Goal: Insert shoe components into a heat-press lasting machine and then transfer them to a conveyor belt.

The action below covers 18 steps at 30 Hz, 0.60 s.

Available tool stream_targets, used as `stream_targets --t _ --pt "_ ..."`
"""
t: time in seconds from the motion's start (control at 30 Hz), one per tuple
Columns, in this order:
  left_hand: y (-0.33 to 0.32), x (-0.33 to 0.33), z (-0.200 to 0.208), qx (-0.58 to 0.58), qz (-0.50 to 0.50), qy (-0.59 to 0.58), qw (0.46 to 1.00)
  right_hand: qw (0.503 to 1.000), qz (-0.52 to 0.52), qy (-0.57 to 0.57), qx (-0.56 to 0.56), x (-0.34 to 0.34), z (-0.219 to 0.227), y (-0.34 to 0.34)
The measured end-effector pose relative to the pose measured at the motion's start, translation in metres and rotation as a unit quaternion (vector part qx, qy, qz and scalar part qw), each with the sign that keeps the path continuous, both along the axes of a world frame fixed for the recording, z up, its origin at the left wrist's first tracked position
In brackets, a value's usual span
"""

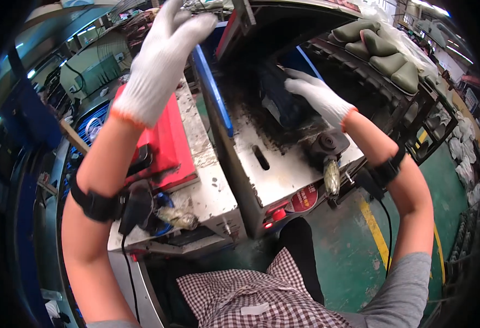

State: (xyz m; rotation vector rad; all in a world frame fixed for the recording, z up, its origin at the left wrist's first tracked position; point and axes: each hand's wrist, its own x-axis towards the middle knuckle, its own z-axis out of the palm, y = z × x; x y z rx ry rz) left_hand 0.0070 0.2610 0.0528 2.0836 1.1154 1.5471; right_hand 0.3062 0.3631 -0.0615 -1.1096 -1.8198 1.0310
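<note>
My left hand (177, 41), in a white knit glove with an orange cuff, is raised at the upper left, fingers apart and nothing in them. It is nearest to the raised dark lid (283, 27) of a machine. My right hand (316, 93), gloved the same way, reaches in under the lid with its fingers stretched out. The fingers are at the upper edge of a dark blue, bulky piece (283, 106) on the sooty machine bed (262, 183); whether they touch it is unclear. Shadow hides part of this piece.
A red box-like cover (169, 145) sits on the worn bench at left. Blue side panels (213, 90) flank the bed. A dark camera-like device (330, 145) is near the bed's front right. Green shoe-shaped pieces (390, 60) fill a rack at upper right.
</note>
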Motion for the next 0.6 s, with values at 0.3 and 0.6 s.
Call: stream_targets --t 0.3,0.6 --pt "0.143 0.066 0.076 0.07 -0.052 0.06 0.994 0.857 -0.019 -0.512 0.053 -0.007 -0.036 0.08" --pt "0.158 0.073 0.084 -0.066 -0.063 0.081 0.993 0.846 0.03 -0.531 0.038 -0.002 -0.037 0.093"
